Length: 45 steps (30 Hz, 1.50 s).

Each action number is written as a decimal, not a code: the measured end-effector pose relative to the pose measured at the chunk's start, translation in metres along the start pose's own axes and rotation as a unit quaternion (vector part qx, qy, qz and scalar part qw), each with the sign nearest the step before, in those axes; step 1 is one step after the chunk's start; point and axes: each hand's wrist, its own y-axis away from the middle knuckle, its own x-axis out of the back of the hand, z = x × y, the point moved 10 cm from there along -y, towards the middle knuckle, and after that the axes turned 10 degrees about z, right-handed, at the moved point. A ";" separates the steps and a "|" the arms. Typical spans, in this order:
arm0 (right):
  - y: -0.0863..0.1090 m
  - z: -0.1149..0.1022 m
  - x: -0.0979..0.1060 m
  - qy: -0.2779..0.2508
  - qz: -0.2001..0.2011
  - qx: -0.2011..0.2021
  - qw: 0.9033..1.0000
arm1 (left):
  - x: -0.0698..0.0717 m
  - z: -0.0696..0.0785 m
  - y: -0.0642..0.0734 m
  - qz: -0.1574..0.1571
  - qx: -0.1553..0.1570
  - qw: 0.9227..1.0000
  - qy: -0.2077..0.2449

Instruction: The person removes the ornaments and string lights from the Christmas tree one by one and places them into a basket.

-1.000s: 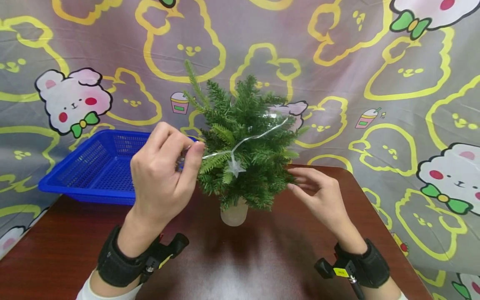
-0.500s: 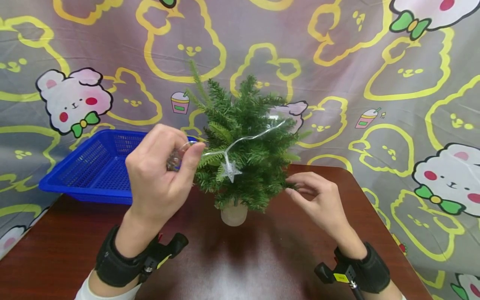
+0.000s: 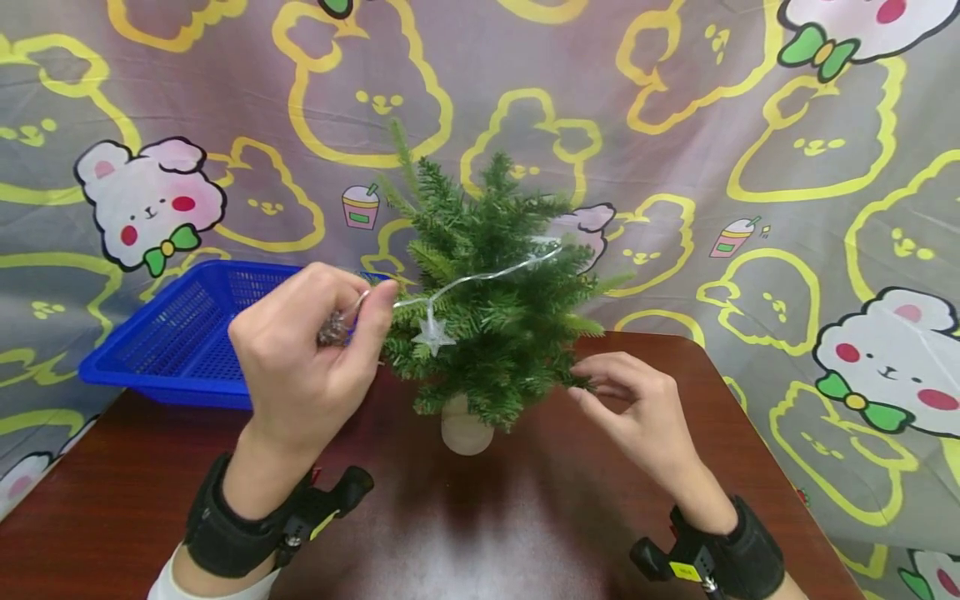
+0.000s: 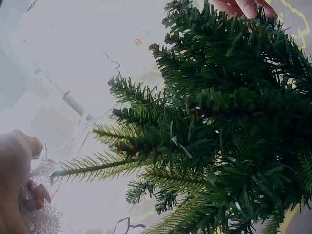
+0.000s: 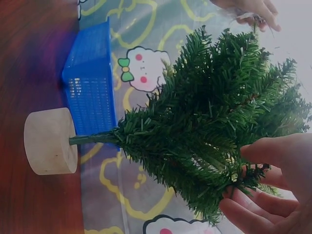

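Observation:
A small artificial Christmas tree (image 3: 495,308) stands upright on a round pale wooden base (image 5: 51,141). My left hand (image 3: 311,350), left of the tree, grips a bunched string of star lights (image 4: 41,209). From its fingertips a clear wire (image 3: 495,273) runs across the front of the tree to its upper right side. One clear star (image 3: 433,333) hangs from that wire before the left branches. At the lower right, my right hand (image 3: 637,408) pinches a branch tip (image 5: 243,178) between thumb and fingers. The wire's far end is lost among the needles.
A blue plastic basket (image 3: 172,379) sits at the back left of the brown wooden table (image 3: 480,533), behind my left hand. A patterned curtain (image 3: 675,100) hangs close behind the tree.
My left hand has drawn left and slightly down, and the wire and star have shifted left with it. The tree's branches have turned a little. My right hand stays at the lower right branches.

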 end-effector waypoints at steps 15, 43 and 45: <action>0.006 -0.017 0.001 0.013 0.004 0.007 1.000 | 0.014 0.005 0.001 0.065 -0.017 0.998 -0.009; 0.020 -0.048 -0.005 0.042 0.004 0.019 0.999 | 0.003 0.019 -0.001 -0.006 -0.065 0.994 -0.086; 0.020 -0.050 -0.006 0.040 0.001 0.019 0.999 | 0.003 0.019 -0.001 -0.009 -0.067 0.994 -0.086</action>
